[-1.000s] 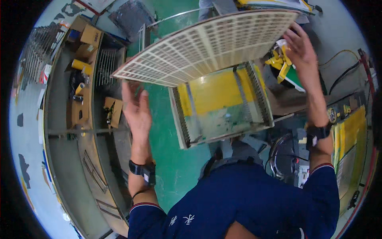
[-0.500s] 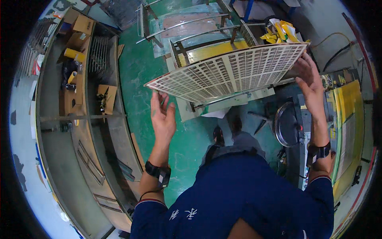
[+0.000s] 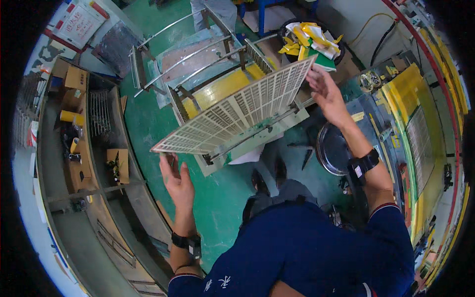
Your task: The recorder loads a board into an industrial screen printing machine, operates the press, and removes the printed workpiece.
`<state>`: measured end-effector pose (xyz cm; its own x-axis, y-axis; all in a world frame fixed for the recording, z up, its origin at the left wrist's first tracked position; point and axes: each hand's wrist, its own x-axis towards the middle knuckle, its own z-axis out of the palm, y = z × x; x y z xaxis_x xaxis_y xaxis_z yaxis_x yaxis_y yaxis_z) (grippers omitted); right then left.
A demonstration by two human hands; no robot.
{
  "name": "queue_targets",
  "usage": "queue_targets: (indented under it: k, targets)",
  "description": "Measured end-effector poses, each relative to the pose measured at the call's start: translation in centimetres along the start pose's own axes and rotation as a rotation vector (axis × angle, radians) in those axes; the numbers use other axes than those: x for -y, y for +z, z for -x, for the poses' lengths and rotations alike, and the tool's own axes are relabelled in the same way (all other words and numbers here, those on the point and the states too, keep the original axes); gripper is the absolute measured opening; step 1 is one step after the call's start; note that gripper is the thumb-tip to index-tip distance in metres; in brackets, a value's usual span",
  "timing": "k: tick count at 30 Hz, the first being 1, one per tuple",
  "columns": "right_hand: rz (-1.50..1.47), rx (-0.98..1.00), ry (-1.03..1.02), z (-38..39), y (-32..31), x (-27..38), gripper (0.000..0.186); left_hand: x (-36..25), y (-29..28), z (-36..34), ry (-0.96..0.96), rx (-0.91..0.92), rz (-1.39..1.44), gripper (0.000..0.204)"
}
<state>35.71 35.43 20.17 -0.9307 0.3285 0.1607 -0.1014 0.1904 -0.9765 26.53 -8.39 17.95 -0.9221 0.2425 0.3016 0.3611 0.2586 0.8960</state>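
On our left stands a long shelf unit (image 3: 74, 240) with a cardboard box (image 3: 76, 78) at its far end. Our left hand (image 3: 178, 188) grips the panel's near left corner at the fingertips, its thumb apart. Between our hands, the pale gridded panel (image 3: 240, 109) is held up at a tilt in front of a yellow sheet (image 3: 225, 89). Farther right, yellow and white scraps (image 3: 314, 38) fill a bin. Our right hand (image 3: 328, 96) grips the panel's far right edge by the fingertips, loosely bent. Near it is a round stool (image 3: 332, 151); rightmost, yellow framed sheets (image 3: 403, 89) lean.
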Motion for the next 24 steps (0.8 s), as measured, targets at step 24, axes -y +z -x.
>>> queue_targets:
  k: [24]
  targets:
    - [0.123, 0.049, 0.888, 3.6, 11.6, -18.8, 0.032, 16.6, 3.8, 0.7, -0.859, 0.101, 0.368, 0.015]
